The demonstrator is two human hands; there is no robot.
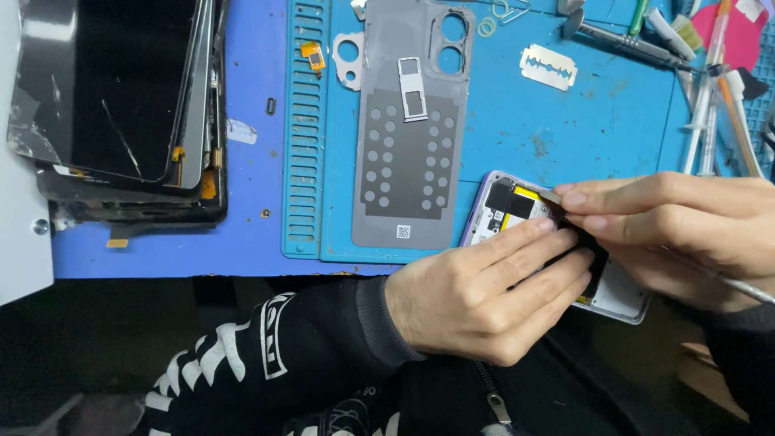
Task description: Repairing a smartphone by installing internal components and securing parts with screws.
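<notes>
Hands are meeting over an opened phone (517,211) whose back is off, lying at the near edge of the blue work mat (565,121), partly hanging past it toward the person. The left hand (484,295) is lying across the phone's middle with its fingers stretched flat and together, pressing on the inner parts rather than closing around anything, and it is hiding most of the phone's body. The right hand (678,222) is reaching in from the phone's far right side, its thumb and forefinger pinched together on a small dark piece (552,196) at the phone's upper end; what that piece is cannot be made out. A thin metal rod (747,289) is showing under the right hand, running out of the picture, and how it is being held is hidden. Only the phone's top corner, with black and yellow parts, and a pale lower corner are showing. Left of the phone, the grey back cover (408,137) is lying inside-up on the mat, a small metal tray (412,89) resting on it. Beyond the phone, a razor blade (548,67) is lying flat. Far left of the phone, a stack of cracked screens (121,105) is being cut off by the picture's top edge.
</notes>
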